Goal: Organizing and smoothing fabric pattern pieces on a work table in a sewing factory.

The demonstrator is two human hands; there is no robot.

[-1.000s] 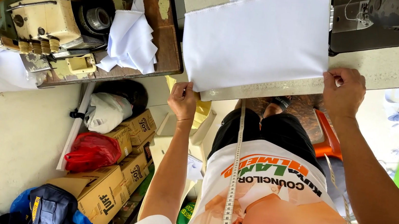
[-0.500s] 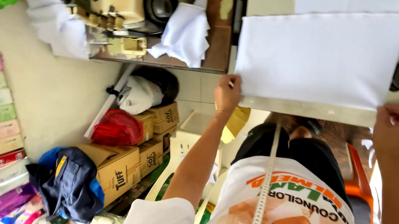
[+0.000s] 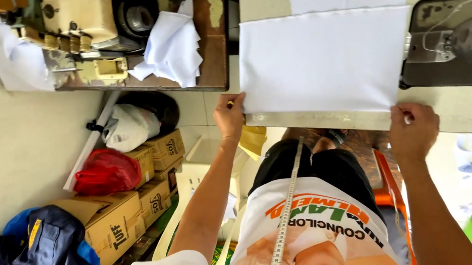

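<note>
Both hands pinch the near corners of a white cloth lying flat on the tabletop: the left hand at one corner, the right hand at the other (a measuring tape hangs below).

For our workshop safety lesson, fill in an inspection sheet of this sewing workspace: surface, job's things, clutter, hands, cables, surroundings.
Surface: pale table, worn along its near edge.
Job's things: white fabric lying flat, its near edge along the table edge; tape measure hanging down the person's front.
Clutter: white cloth heaped on the side bench beside an old cream machine.
Hands: left hand pinches the fabric's near left corner; right hand pinches the near right corner.
Cables: nothing seen.
Surroundings: dark sewing machine right of the fabric; cardboard boxes, red bag and blue bag on the floor.
</note>
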